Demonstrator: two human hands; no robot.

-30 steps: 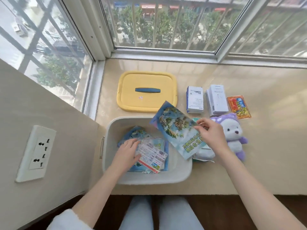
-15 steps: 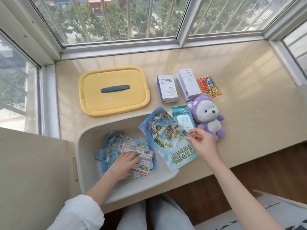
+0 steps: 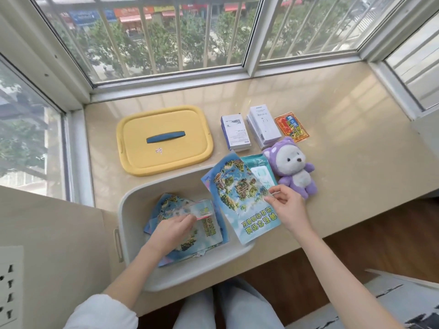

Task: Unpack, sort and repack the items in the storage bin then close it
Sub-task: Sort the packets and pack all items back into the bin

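Note:
A white storage bin (image 3: 133,205) sits open at the sill's near edge, with blue map leaflets (image 3: 204,236) lying inside. My left hand (image 3: 171,230) is down in the bin and pinches a small clear-wrapped card (image 3: 202,211) above those leaflets. My right hand (image 3: 288,207) pinches the right edge of a blue map leaflet (image 3: 237,193) that lies across the bin's right rim. The yellow lid (image 3: 164,138) with a blue handle lies flat behind the bin.
On the beige sill (image 3: 344,148), right of the lid, lie a white box (image 3: 235,132), another white box (image 3: 263,127) and a red packet (image 3: 291,127). A purple plush bear (image 3: 294,170) and a teal wipes pack (image 3: 261,172) lie beside the leaflet. Window frames border the sill.
The view has swung so the bin sits lower left. My left hand has lifted the small card off the leaflets in the bin. My right hand has lowered its leaflet towards the bin rim.

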